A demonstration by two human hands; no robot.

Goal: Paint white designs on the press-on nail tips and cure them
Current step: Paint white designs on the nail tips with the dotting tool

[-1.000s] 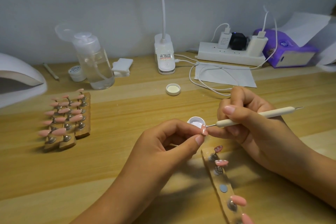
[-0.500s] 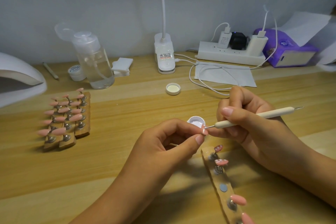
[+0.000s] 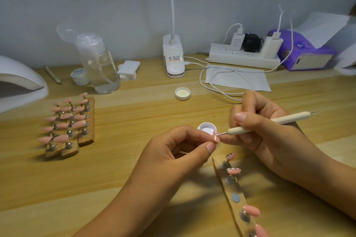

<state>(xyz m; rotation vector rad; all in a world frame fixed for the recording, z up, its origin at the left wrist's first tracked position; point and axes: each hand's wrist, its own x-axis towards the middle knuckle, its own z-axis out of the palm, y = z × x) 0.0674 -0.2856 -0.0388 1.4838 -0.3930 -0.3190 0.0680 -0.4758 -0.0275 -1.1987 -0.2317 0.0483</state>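
Little has moved since the earlier frame: the tool (image 3: 269, 123), gripped in the right hand (image 3: 260, 132), stays on the nail tip (image 3: 215, 137) pinched by the left hand (image 3: 173, 154) above the tabletop (image 3: 134, 159); light, stiff and slick, it is probably best held by its sides.

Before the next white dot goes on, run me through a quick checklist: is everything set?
1. Nail tip pinched in the left hand: ok.
2. Dotting tool gripped in the right hand, metal point at the nail tip: ok.
3. Paint pot open, right behind the fingers: ok.
4. Paint loaded on the tool's point: cannot tell, too small.
5. Free spot on the holder strip to return the tip: ok, one bare grey disc.
6. Curing lamp on the table at far left: ok.
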